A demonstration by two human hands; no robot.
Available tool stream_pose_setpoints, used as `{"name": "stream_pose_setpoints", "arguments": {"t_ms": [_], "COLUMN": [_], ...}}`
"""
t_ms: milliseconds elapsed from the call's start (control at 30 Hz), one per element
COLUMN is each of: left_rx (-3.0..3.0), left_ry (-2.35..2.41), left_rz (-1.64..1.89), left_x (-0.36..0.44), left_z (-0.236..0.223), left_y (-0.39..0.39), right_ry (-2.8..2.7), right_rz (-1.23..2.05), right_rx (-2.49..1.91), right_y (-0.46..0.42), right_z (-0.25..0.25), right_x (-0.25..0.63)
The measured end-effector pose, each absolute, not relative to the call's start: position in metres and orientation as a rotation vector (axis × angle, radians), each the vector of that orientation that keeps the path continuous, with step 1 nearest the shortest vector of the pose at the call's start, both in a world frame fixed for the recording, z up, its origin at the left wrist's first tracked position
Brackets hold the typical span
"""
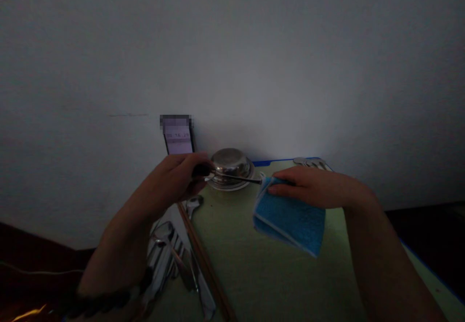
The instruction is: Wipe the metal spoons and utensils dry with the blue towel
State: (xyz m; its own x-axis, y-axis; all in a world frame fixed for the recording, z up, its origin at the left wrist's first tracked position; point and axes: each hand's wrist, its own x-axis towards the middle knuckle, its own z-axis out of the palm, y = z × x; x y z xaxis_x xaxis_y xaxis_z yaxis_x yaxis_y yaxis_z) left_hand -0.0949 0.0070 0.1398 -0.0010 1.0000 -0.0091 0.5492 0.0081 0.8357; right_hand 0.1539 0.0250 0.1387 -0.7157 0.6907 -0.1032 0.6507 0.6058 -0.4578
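My left hand [187,172] is closed on one end of a slim metal utensil [238,177]. Its kind cannot be made out, since both ends are covered. The other end runs into a folded blue cloth [290,220] that my right hand [308,185] pinches around it. The cloth's loose part hangs below my right fingers. Just behind the utensil, a shiny metal bowl [229,160] rests upside down, with a wide rim or dish under it.
Several spoons and other cutlery [165,235] lie at the left, beside long brown chopsticks [205,259]. A phone [178,135] showing a timer leans on the wall [232,60]. More metal utensils [312,163] lie at the back right of the greenish table [276,283].
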Motion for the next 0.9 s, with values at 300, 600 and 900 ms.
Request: {"name": "stream_pose_setpoints", "arguments": {"t_ms": [300, 600, 900], "left_rx": [1.456, 1.421, 1.534], "left_ry": [1.646, 1.651, 1.715], "left_rz": [0.922, 1.05, 1.032], "left_x": [-0.093, -0.098, -0.1], "left_z": [0.143, 0.137, 0.134], "left_y": [0.004, 0.007, 0.009], "right_ry": [-2.726, -2.628, -2.578], "right_rz": [0.641, 0.703, 0.602], "right_rx": [-1.172, -1.203, -1.265], "right_y": [0.025, 0.027, 0.031], "right_z": [0.139, 0.135, 0.131], "right_x": [0.157, 0.159, 0.168]}}
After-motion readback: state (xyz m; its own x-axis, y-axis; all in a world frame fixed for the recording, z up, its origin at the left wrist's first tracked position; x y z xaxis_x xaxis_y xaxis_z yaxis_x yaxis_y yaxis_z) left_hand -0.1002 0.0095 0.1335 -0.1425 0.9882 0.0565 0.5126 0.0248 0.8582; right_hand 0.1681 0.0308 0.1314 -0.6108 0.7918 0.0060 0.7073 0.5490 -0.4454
